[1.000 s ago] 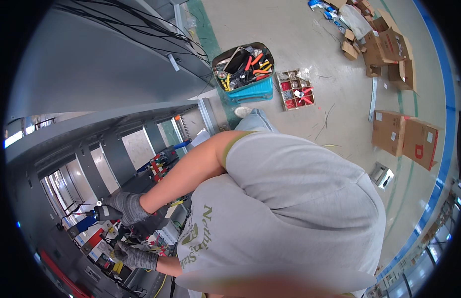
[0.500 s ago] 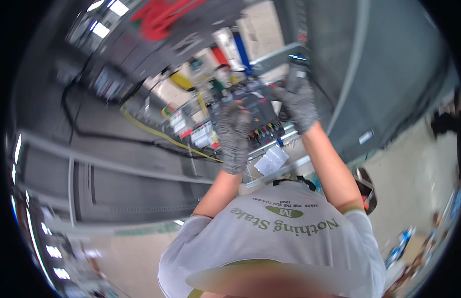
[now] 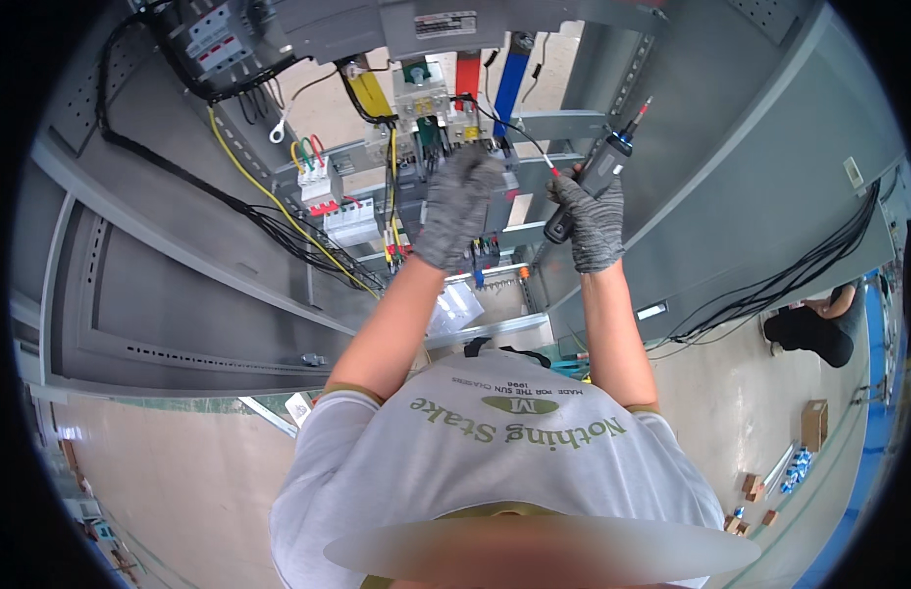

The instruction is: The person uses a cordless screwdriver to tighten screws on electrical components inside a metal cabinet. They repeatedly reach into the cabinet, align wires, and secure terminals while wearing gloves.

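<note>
Turning square to the cabinet (image 3: 181,257) since a second ago, the head view now lays both hands open to sight, so the work is easier to follow. Below and right of the blue bar (image 3: 512,83), the right hand (image 3: 594,221) wraps the driver (image 3: 603,166), while its thumb side meets the red end of a wire (image 3: 554,171), seemingly pinching it. Below and left of the bar, the left hand (image 3: 460,208) curls before the breaker (image 3: 410,194); whether it grips anything, I cannot tell.
</note>
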The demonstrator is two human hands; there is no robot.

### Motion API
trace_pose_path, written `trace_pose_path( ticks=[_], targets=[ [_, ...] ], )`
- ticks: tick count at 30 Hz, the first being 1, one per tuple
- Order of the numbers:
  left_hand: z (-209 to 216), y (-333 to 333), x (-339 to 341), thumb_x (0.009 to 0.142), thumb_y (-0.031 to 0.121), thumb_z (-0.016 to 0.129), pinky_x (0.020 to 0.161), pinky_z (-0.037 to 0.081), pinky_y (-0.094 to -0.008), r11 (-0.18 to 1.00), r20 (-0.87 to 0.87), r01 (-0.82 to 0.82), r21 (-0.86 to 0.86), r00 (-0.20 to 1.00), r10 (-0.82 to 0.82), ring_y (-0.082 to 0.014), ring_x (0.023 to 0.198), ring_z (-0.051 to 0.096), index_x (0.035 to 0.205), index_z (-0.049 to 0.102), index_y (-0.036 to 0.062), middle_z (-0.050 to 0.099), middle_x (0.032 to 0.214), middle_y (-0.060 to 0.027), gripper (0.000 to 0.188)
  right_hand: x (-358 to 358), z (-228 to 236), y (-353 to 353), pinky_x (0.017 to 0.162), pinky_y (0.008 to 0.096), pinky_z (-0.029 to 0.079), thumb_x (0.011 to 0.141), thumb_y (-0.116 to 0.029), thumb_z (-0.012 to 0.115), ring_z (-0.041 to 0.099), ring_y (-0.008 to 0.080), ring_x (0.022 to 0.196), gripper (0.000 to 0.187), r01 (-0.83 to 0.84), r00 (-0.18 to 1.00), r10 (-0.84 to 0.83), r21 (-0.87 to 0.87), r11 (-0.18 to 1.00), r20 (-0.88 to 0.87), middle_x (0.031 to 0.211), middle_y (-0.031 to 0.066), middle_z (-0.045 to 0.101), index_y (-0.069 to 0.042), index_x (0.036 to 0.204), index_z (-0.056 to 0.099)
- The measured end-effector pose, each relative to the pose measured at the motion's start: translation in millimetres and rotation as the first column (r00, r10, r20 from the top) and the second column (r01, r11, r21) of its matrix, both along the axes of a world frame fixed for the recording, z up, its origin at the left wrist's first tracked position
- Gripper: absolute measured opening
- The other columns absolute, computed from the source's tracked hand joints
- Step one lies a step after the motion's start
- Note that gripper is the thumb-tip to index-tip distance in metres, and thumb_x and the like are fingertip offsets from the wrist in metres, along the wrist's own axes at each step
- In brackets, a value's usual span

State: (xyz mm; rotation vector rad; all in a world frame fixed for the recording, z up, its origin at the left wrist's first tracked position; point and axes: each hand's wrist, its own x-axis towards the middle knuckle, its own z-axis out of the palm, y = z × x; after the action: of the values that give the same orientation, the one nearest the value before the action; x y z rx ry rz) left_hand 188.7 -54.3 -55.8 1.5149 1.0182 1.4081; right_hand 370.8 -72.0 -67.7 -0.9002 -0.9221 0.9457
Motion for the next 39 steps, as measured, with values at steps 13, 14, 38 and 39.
trace_pose_path(
  ticks=[13,14,38,39],
  targets=[
    [-12,0,-10,0.09,0.03,0.064,0.067,0.042,-0.0209,0.975,0.044,0.046,-0.215,0.998,-0.038,-0.0067,0.08,0.053,0.105,0.065,0.0081,0.061,0.088,0.0032,0.026,-16,-15,-6,0.068,0.03,0.054,0.076,0.005,0.067,0.064,0.0195,0.071,0.026,-0.055,0.987,0.048,-0.042,0.998,-0.154,0.08,0.0088,0.06,-0.001,0.096,0.051],
    [-17,5,-18,0.091,0.03,0.064,0.066,0.041,-0.021,0.968,0.08,0.057,-0.243,0.996,-0.038,-0.0064,0.078,0.052,0.104,0.065,0.0082,0.06,0.087,0.0038,0.026,-11,-17,-3,0.068,0.0302,0.054,0.076,0.005,0.067,0.064,0.0197,0.071,0.026,-0.04,0.988,0.034,-0.037,0.999,-0.152,0.08,0.0089,0.06,-0.001,0.096,0.051],
    [-1,7,22,0.085,0.014,0.07,0.074,0.045,-0.0242,0.961,0.069,0.253,-0.108,0.967,-0.247,-0.0084,0.08,0.055,0.093,0.067,0.0069,0.065,0.088,0.0004,0.011,-25,-12,-18,0.072,0.0273,0.052,0.077,0.005,0.068,0.063,0.0151,0.076,0.028,0.026,0.997,-0.024,0.018,1.0,-0.069,0.084,0.0072,0.062,-0.002,0.097,0.051],
    [-6,7,20,0.084,0.012,0.069,0.071,0.045,-0.0239,0.968,0.032,0.228,-0.106,0.974,-0.226,-0.0082,0.078,0.054,0.092,0.067,0.0066,0.065,0.087,0.0004,0.01,-25,-10,-20,0.073,0.0275,0.052,0.077,0.005,0.068,0.063,0.0153,0.076,0.028,0.03,0.997,-0.029,0.014,0.999,-0.066,0.084,0.0072,0.062,-0.002,0.097,0.05]
  ],
)
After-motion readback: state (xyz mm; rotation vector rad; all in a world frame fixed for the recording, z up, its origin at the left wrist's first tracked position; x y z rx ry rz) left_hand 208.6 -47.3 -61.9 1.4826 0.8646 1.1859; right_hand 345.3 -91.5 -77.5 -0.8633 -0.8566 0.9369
